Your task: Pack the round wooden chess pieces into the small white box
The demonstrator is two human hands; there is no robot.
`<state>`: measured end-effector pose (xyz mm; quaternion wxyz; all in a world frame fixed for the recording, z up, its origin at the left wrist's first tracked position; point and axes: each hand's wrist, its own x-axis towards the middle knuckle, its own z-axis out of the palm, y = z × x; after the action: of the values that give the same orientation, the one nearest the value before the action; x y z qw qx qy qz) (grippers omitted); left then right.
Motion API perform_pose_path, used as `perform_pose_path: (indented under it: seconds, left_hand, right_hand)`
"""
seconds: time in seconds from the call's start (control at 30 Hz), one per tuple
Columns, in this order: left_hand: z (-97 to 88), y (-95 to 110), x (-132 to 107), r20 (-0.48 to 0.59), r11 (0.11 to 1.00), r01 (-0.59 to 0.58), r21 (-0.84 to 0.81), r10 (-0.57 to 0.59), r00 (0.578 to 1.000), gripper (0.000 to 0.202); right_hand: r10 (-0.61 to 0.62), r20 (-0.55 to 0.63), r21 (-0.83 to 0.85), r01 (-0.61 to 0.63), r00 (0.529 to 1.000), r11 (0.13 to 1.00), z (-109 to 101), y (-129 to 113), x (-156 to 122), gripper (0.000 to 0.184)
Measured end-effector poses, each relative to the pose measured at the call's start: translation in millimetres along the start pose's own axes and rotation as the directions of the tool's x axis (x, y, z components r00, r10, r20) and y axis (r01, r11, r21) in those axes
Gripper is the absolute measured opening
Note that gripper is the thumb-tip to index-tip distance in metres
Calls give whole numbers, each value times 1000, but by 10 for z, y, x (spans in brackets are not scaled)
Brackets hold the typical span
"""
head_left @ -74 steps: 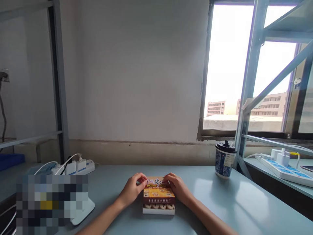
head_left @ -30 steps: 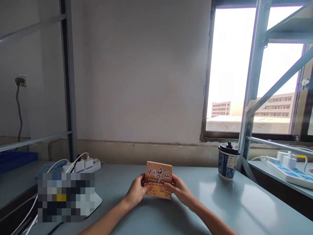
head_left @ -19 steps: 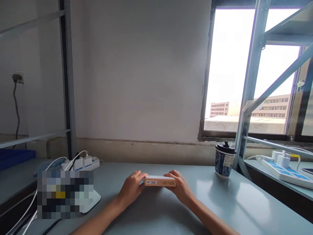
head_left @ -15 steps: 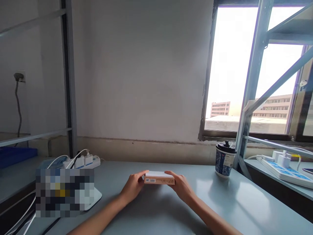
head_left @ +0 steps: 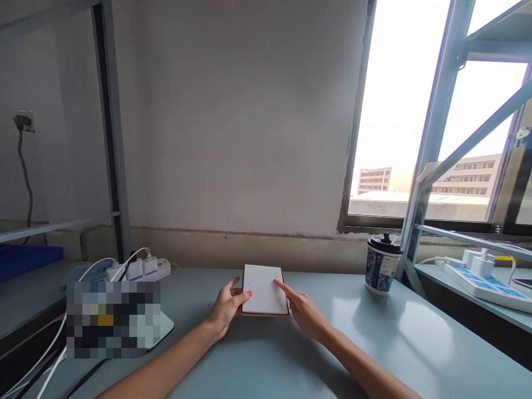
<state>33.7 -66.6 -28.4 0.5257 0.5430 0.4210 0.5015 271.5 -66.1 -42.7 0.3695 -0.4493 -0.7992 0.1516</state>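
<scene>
While by window (head_left: 399,138) — desk (head_left: 257,360) w/ box (head_left: 265,289)

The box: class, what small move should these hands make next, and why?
Probably lay the box flat on the table: it stands tilted, white face toward the camera, left hand gripping its left edge, right hand touching it with one fingertip only.

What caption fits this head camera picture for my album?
Left hand holds a tilted white-faced box; right hand touches it, over the grey table.

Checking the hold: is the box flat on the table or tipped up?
Tipped up: the box turns its white face toward the camera, left hand gripping, right hand touching it.
</scene>
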Motion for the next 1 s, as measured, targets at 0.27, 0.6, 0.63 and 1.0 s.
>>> perform_pose_path:
  seconds: [0.27, 0.6, 0.63, 1.0]
  left_hand:
    - [133, 89, -86, -51, 968, -185, 169, 196, 979, 28]
    - [424, 67, -482, 226, 813, -466, 349, 410, 884, 60]
    - [425, 54, -481, 261, 801, -484, 352, 413, 873, 63]
    - [-122, 6, 63, 286, 883, -273, 383, 167, 943, 32]
  right_hand:
    - [105, -69, 131, -95, 992, 987, 68, -310, -17, 48]
    - [125, 18, 539, -114, 992, 834, 194, -525, -42, 56]
    - [128, 21, 573, -117, 992, 811, 191, -494, -24, 57]
    - [122, 149, 671, -190, 981, 716, -171, -291, 22, 52]
